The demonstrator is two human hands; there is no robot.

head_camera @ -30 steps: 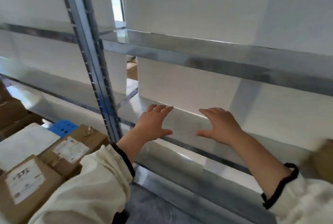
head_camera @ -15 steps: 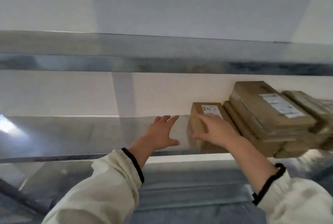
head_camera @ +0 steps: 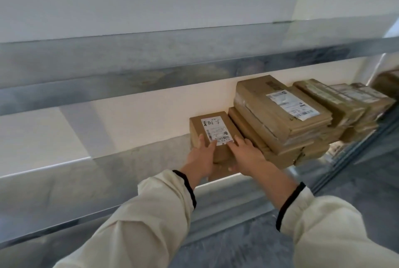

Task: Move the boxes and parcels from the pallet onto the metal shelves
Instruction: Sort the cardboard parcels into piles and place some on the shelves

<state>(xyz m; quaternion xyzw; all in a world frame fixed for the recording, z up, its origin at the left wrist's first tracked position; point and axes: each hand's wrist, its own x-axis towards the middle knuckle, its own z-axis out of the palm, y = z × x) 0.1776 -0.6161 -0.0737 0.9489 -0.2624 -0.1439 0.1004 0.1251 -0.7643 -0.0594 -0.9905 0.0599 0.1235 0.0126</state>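
Left hand (head_camera: 201, 160) and right hand (head_camera: 246, 155) each grip the box (head_camera: 216, 126) at the shelf's (head_camera: 108, 181) near edge. A stack (head_camera: 280, 121) crowds its right side, with more parcels (head_camera: 345, 100) farther right.

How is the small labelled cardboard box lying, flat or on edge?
Flat: the small brown cardboard box lies white label up on the grey metal shelf, gripped by left hand and right hand.

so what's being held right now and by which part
The small brown cardboard box with a white label; left hand and right hand each have their grip on its near end.
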